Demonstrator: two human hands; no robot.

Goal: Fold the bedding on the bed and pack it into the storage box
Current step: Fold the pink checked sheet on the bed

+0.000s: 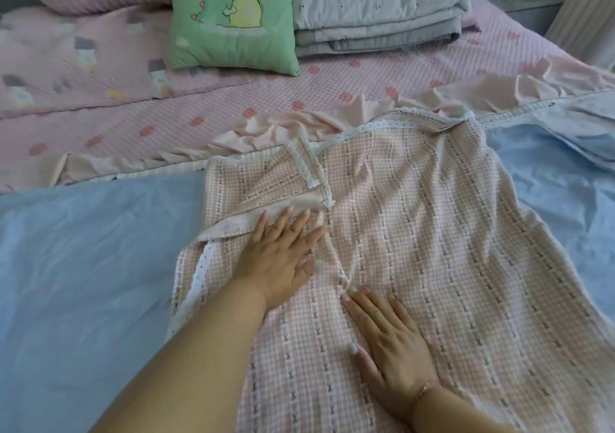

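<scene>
Head view. A pink checked cover (pixel 416 232) edged with white lace trim (pixel 376 128) lay spread across the near middle of the bed, on top of a pale blue sheet (pixel 83 266) that showed on both sides of it. Its far left corner was folded back onto itself. The left hand (pixel 283 249) lay palm down on the cover just below that folded corner, its fingers (pixel 301 224) straight and slightly spread, gripping nothing. The right hand (pixel 392 342) lay flat on the cover nearer the camera, fingers likewise extended and apart; a thin bracelet (pixel 427 387) circled its wrist. Between the two hands the cloth rose in a low crease. Farther back, on the pink flowered bedspread (pixel 332 76), stood a green dinosaur cushion (pixel 233 19), with a stack of folded grey quilts (pixel 376 16) just to its right.
</scene>
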